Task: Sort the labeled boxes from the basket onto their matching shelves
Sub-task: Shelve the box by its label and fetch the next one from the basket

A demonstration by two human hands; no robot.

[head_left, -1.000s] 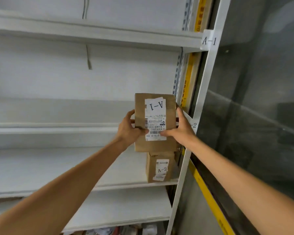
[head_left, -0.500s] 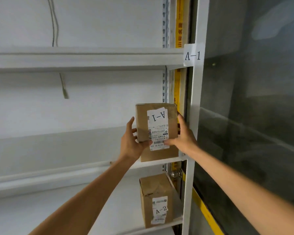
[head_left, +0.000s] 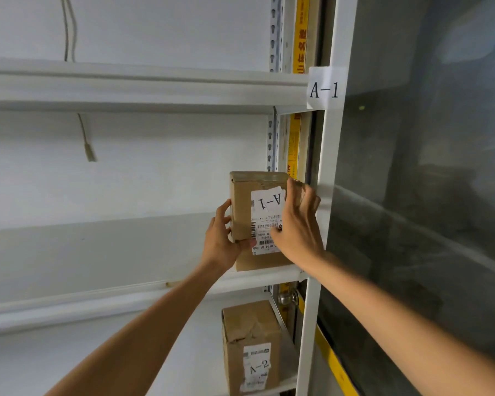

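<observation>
Soft, even light is falling on white shelves [head_left: 126, 90], the right hand [head_left: 296, 227] is blurring at its fingertips [head_left: 307, 192], the wide lens is bending lines near the edges, and the dark glass [head_left: 426, 195] is reflecting dimly.

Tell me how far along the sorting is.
Done: the A-2 box stands on the lower shelf. In hand: the A-1 box rests on the shelf under the A-1 tag, left hand gripping, right hand touching it. Left: letting go; basket out of view.
</observation>
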